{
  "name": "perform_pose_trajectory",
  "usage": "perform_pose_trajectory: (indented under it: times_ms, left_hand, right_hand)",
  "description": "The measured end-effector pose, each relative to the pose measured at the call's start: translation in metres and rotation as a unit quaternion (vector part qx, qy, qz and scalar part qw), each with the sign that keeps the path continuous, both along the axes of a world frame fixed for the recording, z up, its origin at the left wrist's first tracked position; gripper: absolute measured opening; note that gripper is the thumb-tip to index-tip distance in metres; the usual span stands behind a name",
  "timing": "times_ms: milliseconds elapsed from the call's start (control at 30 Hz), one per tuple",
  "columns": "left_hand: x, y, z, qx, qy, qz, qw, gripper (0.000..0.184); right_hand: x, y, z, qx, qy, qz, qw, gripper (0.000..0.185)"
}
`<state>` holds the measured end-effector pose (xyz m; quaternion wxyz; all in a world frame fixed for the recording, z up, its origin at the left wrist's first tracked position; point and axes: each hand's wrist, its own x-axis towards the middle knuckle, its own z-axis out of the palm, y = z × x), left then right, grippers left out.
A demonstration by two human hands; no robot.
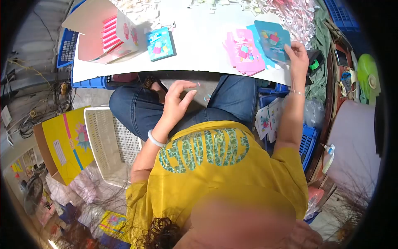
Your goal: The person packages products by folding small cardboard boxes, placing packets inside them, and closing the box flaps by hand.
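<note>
My right hand (297,56) has its thumb and fingers closed on the right edge of a flat teal carton (267,31) printed with popsicles. More teal card lies under it on the table. Just left of it is a pile of flat pink cartons (245,53), also with popsicle pictures. My left hand (178,99) hangs over my lap near the table edge, thumb and forefinger apart, holding nothing. A teal folded box (159,45) rests on the white table (199,50). Beside it an open printed carton (132,35) holds a row of pink boxes (109,35).
Many small pale pieces (290,10) are heaped along the far side of the table. A white plastic basket (112,141) and a yellow carton (68,143) stand on the left. Blue crates (309,141) stand at the right, with a green fan (368,76) beyond.
</note>
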<state>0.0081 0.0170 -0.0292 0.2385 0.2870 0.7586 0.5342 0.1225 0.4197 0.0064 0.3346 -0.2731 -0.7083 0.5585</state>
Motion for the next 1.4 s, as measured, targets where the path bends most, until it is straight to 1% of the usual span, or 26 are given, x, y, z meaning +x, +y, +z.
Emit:
perform_pose_trajectory:
  times_ms: [33,133,167,200,233,267,300,333,367,400,467,567,667,700,733,800,867,967,1000,1033,1100,1133,1200,1233,1333,1400]
  left_hand:
    - [0.000,0.001,-0.001,0.032,-0.116,0.009,0.993,0.024]
    - [0.000,0.021,0.008,0.164,-0.276,-0.015,0.947,0.030]
    - [0.000,0.024,0.001,0.199,-0.297,-0.037,0.933,0.044]
    - [-0.003,0.029,0.002,0.218,-0.335,-0.067,0.914,0.083]
    - [0.002,0.035,0.012,0.230,-0.271,-0.053,0.933,0.105]
    - [0.008,0.039,0.020,0.239,-0.205,-0.038,0.948,0.127]
    - [0.007,0.042,0.017,0.240,-0.090,-0.048,0.965,0.139]
    - [0.003,0.044,0.015,0.235,0.027,-0.060,0.970,0.150]
    - [0.003,0.046,0.014,0.265,-0.009,-0.052,0.963,0.153]
    - [0.004,0.048,0.023,0.311,-0.016,-0.043,0.949,0.154]
    - [0.003,0.047,0.026,0.370,-0.084,-0.011,0.925,0.155]
    - [-0.001,0.042,0.025,0.401,-0.084,-0.004,0.912,0.143]
    - [-0.011,0.031,0.013,0.377,-0.216,0.001,0.901,0.126]
    - [-0.009,0.031,0.031,0.391,-0.281,0.024,0.876,0.116]
    - [-0.010,0.029,0.042,0.394,-0.287,0.035,0.872,0.116]
    - [-0.012,0.023,0.048,0.406,-0.286,0.050,0.867,0.114]
    - [-0.016,0.019,0.047,0.414,-0.262,0.046,0.871,0.113]
    - [-0.019,0.015,0.052,0.420,-0.235,0.040,0.876,0.112]
    - [-0.020,0.014,0.055,0.422,-0.228,0.037,0.877,0.112]
    - [-0.020,0.015,0.056,0.447,-0.247,0.045,0.859,0.113]
    - [-0.022,0.015,0.058,0.497,-0.279,0.062,0.819,0.117]
    - [-0.022,0.014,0.057,0.486,-0.254,0.065,0.834,0.115]
    - [-0.026,0.014,0.053,0.461,-0.203,0.071,0.861,0.112]
    - [-0.027,0.013,0.049,0.479,-0.215,0.065,0.849,0.108]
    - [-0.027,0.007,0.042,0.459,-0.233,0.071,0.854,0.104]
    - [-0.023,0.003,0.043,0.436,-0.264,0.093,0.855,0.103]
  right_hand:
    - [-0.001,-0.024,0.018,0.000,0.020,0.027,0.999,0.015]
    - [-0.009,-0.088,0.043,-0.067,0.089,0.088,0.990,0.014]
    - [-0.012,-0.106,0.038,-0.016,0.128,0.115,0.985,0.014]
    - [-0.015,-0.124,0.030,0.034,0.167,0.140,0.975,0.015]
    - [-0.015,-0.144,0.025,0.150,0.139,0.162,0.965,0.018]
    - [-0.015,-0.164,0.023,0.263,0.111,0.181,0.941,0.022]
    - [-0.016,-0.180,0.027,0.354,0.083,0.218,0.906,0.024]
    - [-0.019,-0.193,0.029,0.442,0.057,0.250,0.860,0.027]
    - [-0.023,-0.205,0.028,0.444,0.096,0.265,0.851,0.029]
    - [-0.027,-0.214,0.027,0.446,0.134,0.278,0.840,0.030]
    - [-0.031,-0.224,0.023,0.453,0.148,0.283,0.832,0.029]
    - [-0.033,-0.234,0.025,0.426,0.149,0.300,0.840,0.028]
    - [-0.039,-0.236,0.040,0.367,0.121,0.363,0.848,0.028]
    - [-0.038,-0.231,0.045,0.358,0.104,0.354,0.858,0.029]
    - [-0.037,-0.225,0.046,0.338,0.085,0.330,0.877,0.028]
    - [-0.043,-0.218,0.033,0.317,0.058,0.203,0.925,0.026]
    - [-0.044,-0.215,0.024,0.234,-0.001,0.177,0.956,0.024]
    - [-0.040,-0.219,0.002,0.062,-0.039,0.224,0.972,0.029]
    - [-0.040,-0.223,0.001,0.006,-0.047,0.233,0.971,0.030]
    - [-0.042,-0.228,0.004,-0.065,-0.047,0.231,0.970,0.032]
    - [-0.043,-0.229,0.006,-0.268,-0.058,0.268,0.924,0.030]
    - [-0.044,-0.230,0.007,-0.366,-0.062,0.283,0.884,0.029]
    - [-0.045,-0.230,0.010,-0.365,-0.032,0.299,0.881,0.025]
    - [-0.045,-0.230,0.011,-0.365,-0.017,0.308,0.879,0.024]
    - [-0.050,-0.220,0.009,-0.396,0.000,0.320,0.860,0.020]
    - [-0.055,-0.225,0.016,-0.447,0.038,0.292,0.844,0.018]
